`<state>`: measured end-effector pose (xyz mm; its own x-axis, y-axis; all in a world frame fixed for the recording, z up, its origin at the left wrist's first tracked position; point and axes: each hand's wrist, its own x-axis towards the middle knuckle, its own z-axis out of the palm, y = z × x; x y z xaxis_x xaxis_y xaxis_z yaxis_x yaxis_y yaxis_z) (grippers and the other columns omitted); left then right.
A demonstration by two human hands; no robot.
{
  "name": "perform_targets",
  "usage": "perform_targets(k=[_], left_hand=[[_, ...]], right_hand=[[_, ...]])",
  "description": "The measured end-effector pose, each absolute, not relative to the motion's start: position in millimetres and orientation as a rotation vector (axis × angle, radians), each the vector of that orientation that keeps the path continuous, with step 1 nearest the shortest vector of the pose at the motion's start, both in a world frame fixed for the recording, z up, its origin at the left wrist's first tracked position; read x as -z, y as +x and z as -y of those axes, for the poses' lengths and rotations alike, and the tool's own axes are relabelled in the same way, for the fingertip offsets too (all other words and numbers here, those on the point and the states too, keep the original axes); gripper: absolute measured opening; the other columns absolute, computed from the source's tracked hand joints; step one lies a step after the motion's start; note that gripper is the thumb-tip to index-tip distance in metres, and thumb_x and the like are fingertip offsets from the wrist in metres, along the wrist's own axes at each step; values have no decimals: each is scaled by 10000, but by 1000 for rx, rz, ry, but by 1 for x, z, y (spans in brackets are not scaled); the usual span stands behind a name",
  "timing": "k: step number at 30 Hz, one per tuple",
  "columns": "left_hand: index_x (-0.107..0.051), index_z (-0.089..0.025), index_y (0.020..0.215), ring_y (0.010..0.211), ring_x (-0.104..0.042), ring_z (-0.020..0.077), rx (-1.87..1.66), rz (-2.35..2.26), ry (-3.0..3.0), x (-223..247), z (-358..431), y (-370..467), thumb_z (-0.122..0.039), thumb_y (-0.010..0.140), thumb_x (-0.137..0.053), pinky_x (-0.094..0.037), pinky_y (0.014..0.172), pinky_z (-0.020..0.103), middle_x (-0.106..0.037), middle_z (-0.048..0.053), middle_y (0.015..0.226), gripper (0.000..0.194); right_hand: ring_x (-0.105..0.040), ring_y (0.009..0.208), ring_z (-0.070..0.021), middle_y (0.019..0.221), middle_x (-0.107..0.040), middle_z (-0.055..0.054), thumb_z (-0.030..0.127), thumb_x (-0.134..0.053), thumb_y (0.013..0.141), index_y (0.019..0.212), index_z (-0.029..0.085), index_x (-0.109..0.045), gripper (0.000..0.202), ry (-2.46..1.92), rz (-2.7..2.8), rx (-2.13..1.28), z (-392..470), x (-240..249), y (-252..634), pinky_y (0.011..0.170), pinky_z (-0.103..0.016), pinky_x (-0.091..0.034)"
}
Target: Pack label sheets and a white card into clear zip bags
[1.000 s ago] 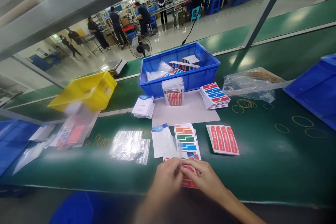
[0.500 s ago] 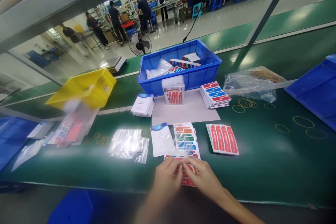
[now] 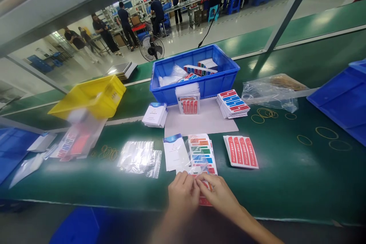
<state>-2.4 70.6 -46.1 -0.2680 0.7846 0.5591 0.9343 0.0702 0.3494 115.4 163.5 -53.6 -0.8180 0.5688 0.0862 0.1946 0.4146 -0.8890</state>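
Note:
Close to the table's front edge, my left hand (image 3: 183,192) and my right hand (image 3: 219,193) meet, fingertips pinched together on the rim of a clear plastic bag (image 3: 197,168). The bag lies over a stack of label sheets with orange, green and blue strips (image 3: 202,148). Under my fingers a red label sheet (image 3: 205,201) shows in part. Just beyond my left hand lies a white booklet (image 3: 175,156) with a blue top edge. To the right of my right hand is a stack of red label sheets (image 3: 241,152).
Empty zip bags (image 3: 138,158) lie left. Behind stand a booklet stack (image 3: 154,115), filled bags (image 3: 188,101), red-and-blue label sheets (image 3: 233,103) and a blue bin (image 3: 194,89). A yellow bin (image 3: 91,97) sits far left, rubber bands (image 3: 264,114) right.
The fingers of my left hand have curled further over the bag's rim, and both hands remain together at nearly the same spot. The view has shifted slightly.

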Motion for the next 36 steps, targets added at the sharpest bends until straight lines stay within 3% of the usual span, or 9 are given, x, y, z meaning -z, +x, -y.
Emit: perform_targets(k=[10, 14, 20, 25, 27, 29, 32, 34, 36], left_hand=[[-410, -130, 671, 659, -417, 135, 1137, 2096, -1981, 39, -64, -8, -45, 688, -493, -283, 573, 272, -473, 15, 680, 120], [-424, -130, 688, 658, -451, 129, 1148, 2121, -2048, 34, -65, -4, -90, 771, -482, -324, 574, 260, -492, 27, 708, 109], [-436, -117, 676, 612, -421, 101, 1216, 2186, -2163, 19, -66, -9, -98, 818, -440, -314, 546, 240, -459, 31, 682, 143], [-433, -108, 633, 576, -400, 69, 1264, 2128, -1814, 6, -63, -20, -46, 781, -481, -307, 522, 207, -432, 16, 629, 167], [-430, -107, 623, 564, -385, 62, 1225, 2095, -1726, -1, -60, -27, -30, 774, -490, -307, 510, 192, -422, 12, 615, 180], [-424, -108, 617, 564, -383, 60, 1175, 2061, -1654, -9, -53, -35, -26, 779, -498, -313, 511, 185, -415, 12, 608, 195], [-444, -111, 642, 583, -413, 66, 1122, 2057, -1479, -20, -37, -50, -42, 785, -539, -341, 546, 196, -441, 9, 627, 185], [-483, -116, 675, 612, -445, 79, 1100, 2017, -1323, -26, -24, -61, -48, 769, -578, -367, 576, 213, -482, 9, 658, 150], [-520, -118, 706, 646, -475, 92, 1097, 1938, -1195, -33, -11, -70, -36, 734, -615, -397, 602, 232, -515, 14, 693, 129]], right_hand=[[-552, 724, -95, 786, -599, -1, 325, -461, 878, 785, 142, -593, 244, -716, 2304, -1187, -175, 42, 125, 701, -222, -384], [-523, 692, -91, 733, -573, 0, 251, -417, 874, 729, 127, -545, 229, -656, 2344, -1178, -179, 33, 124, 680, -225, -368], [-530, 760, -92, 793, -589, -11, 391, -414, 941, 768, 129, -563, 347, -615, 2324, -1372, -174, 33, 128, 722, -217, -364], [-505, 730, -96, 772, -567, -21, 418, -396, 946, 757, 128, -553, 380, -690, 2347, -1373, -174, 35, 141, 702, -222, -358], [-536, 800, -98, 828, -585, -26, 407, -393, 948, 800, 140, -577, 356, -709, 2360, -1354, -176, 38, 150, 754, -209, -385], [-571, 953, -108, 1035, -605, -52, 389, -398, 954, 1032, 158, -601, 317, -718, 2356, -1315, -177, 44, 164, 831, -183, -427], [-598, 1030, -139, 1365, -413, -166, 339, -457, 936, 1466, 127, -239, 612, -797, 2177, -1005, -179, 52, 189, 817, -160, -493], [-625, 968, -134, 1291, -488, -175, 248, -501, 908, 1507, 89, -6, 793, -749, 2029, -742, -181, 55, 204, 867, -163, -483], [-625, 955, -89, 1081, -632, -61, 141, -489, 895, 1511, 126, -23, 772, -566, 2073, -638, -185, 58, 216, 1046, -186, -351]])
